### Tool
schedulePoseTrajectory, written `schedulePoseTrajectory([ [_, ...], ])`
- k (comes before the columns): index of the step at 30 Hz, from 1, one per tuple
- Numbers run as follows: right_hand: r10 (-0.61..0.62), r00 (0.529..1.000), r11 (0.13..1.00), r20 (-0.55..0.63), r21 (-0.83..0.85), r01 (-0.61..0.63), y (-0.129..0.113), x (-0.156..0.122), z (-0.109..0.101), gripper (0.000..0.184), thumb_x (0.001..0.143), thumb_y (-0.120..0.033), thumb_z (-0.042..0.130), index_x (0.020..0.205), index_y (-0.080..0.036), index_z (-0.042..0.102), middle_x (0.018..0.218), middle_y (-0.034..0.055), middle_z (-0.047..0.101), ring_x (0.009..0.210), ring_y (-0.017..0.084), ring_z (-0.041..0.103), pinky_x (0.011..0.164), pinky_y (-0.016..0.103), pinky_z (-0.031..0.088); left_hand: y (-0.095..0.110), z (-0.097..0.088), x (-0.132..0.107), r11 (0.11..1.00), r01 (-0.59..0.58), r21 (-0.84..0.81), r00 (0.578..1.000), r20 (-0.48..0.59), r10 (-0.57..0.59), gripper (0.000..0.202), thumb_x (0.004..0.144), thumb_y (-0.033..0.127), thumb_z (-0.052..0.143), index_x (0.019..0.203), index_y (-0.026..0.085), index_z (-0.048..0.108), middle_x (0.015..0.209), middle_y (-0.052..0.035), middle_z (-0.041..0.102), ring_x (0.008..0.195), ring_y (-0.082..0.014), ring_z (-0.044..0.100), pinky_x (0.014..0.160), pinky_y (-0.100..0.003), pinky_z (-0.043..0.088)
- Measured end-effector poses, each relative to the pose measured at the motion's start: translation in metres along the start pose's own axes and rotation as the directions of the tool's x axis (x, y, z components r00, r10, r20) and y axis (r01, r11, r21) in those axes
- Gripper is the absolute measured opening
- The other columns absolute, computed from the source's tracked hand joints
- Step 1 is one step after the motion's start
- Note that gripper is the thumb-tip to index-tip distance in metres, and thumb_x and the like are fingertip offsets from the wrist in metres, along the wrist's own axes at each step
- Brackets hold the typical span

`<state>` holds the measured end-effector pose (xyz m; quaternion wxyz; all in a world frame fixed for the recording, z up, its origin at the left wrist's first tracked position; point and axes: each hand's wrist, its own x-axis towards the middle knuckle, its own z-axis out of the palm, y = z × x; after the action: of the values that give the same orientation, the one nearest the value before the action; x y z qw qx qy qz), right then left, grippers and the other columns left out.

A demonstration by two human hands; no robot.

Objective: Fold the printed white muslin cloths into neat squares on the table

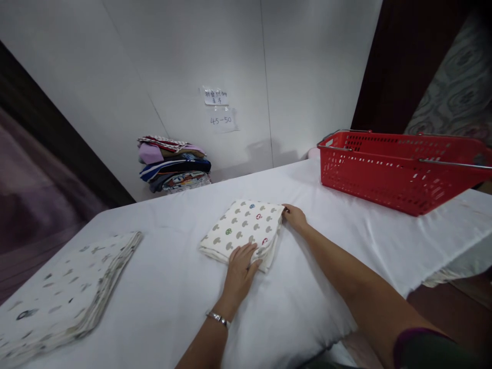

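Note:
A folded cream cloth (243, 227) printed with grey, green, red and blue mushroom shapes lies in the middle of the white-covered table (346, 241). My left hand (240, 269) rests flat on its near edge, fingers stretched out over the fabric; a silver bracelet is on that wrist. My right hand (294, 217) is at the cloth's far right corner, fingers curled and pinching the edge there.
A red plastic shopping basket (400, 169) with metal handles stands at the back right. A stack of folded patterned cloths (65, 292) lies at the near left. A pile of coloured folded clothes (172, 164) sits against the white wall, under two paper notes (217, 107).

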<state>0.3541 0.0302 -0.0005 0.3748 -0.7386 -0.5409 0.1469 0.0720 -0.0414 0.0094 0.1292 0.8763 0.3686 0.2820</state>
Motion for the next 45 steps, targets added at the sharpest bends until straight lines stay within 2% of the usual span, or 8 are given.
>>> schedulePoseTrajectory([
  [16,0.019,1.0,0.999,-0.01,0.034,-0.019,0.002,0.003,0.002,0.031,0.077,-0.026,0.05,0.103,-0.03,0.066,0.094,-0.0039,0.068,0.081,0.016,0.061,0.069,0.025,0.043,0.006,0.003,0.002,0.945,0.246,-0.218,0.962,-0.066,-0.266,0.037,0.093,0.038,0.036,0.12,0.024,0.057,0.124,-0.0042,0.059,0.121,-0.0198,0.047,0.108,-0.044,0.029],
  [20,-0.019,1.0,0.999,-0.008,0.031,0.019,0.006,0.003,0.003,0.036,0.076,-0.023,0.052,0.109,-0.03,0.064,0.099,-0.0028,0.067,0.085,0.017,0.06,0.075,0.026,0.044,0.007,0.001,0.002,0.97,0.19,-0.154,0.979,-0.04,-0.198,0.036,0.093,0.035,0.037,0.122,0.025,0.055,0.125,-0.0036,0.058,0.121,-0.0196,0.048,0.109,-0.046,0.028],
  [26,-0.097,0.995,0.995,-0.035,0.036,0.098,0.014,0.001,0.005,0.053,0.074,-0.02,0.056,0.127,-0.024,0.053,0.119,0.0034,0.059,0.1,0.019,0.055,0.09,0.031,0.042,0.004,0.002,-0.001,0.997,-0.003,0.074,1.0,0.022,0.001,0.041,0.085,0.037,0.052,0.124,0.025,0.052,0.129,-0.0049,0.056,0.124,-0.0223,0.045,0.108,-0.047,0.028],
  [30,-0.096,0.992,0.994,-0.081,0.038,0.099,0.015,0.002,0.005,0.048,0.078,-0.021,0.05,0.125,-0.02,0.053,0.12,0.0055,0.058,0.101,0.019,0.053,0.09,0.032,0.042,0.01,0.002,-0.005,0.973,-0.093,0.213,0.996,0.012,0.093,0.06,0.082,0.035,0.056,0.137,0.021,0.036,0.137,-0.0097,0.048,0.128,-0.0243,0.04,0.11,-0.047,0.025],
  [33,-0.077,0.993,0.996,-0.091,0.041,0.081,0.014,0.0,0.002,0.044,0.08,-0.02,0.046,0.123,-0.019,0.054,0.114,0.0057,0.06,0.096,0.018,0.054,0.086,0.032,0.044,0.016,0.003,-0.007,0.948,-0.157,0.277,0.987,0.034,0.154,0.064,0.081,0.038,0.058,0.138,0.021,0.035,0.141,-0.011,0.042,0.132,-0.0267,0.035,0.111,-0.049,0.019],
  [37,-0.091,0.994,0.995,-0.067,0.04,0.094,0.01,-0.007,-0.003,0.049,0.078,-0.02,0.048,0.127,-0.02,0.052,0.119,0.0058,0.059,0.103,0.02,0.053,0.089,0.032,0.042,0.019,0.004,-0.007,0.941,-0.147,0.304,0.989,0.056,0.136,0.063,0.08,0.039,0.059,0.136,0.022,0.036,0.141,-0.0102,0.042,0.131,-0.0273,0.036,0.111,-0.05,0.019],
  [42,-0.124,0.991,0.992,0.052,0.01,0.124,0.007,-0.012,-0.004,0.067,0.07,-0.017,0.055,0.136,-0.021,0.043,0.12,0.0057,0.059,0.106,0.022,0.053,0.097,0.035,0.036,0.022,0.002,-0.008,0.94,-0.125,0.317,0.992,0.044,0.117,0.056,0.081,0.029,0.055,0.134,0.022,0.039,0.137,-0.0093,0.046,0.129,-0.0265,0.038,0.11,-0.051,0.019],
  [45,-0.143,0.986,0.983,0.084,0.131,0.131,0.011,-0.01,0.0,0.071,0.068,-0.015,0.054,0.138,-0.022,0.04,0.118,0.0043,0.06,0.104,0.021,0.055,0.096,0.036,0.037,0.026,0.0,-0.009,0.936,-0.133,0.326,0.991,0.05,0.124,0.054,0.08,0.019,0.051,0.133,0.021,0.04,0.137,-0.0085,0.046,0.13,-0.0255,0.037,0.112,-0.052,0.016],
])
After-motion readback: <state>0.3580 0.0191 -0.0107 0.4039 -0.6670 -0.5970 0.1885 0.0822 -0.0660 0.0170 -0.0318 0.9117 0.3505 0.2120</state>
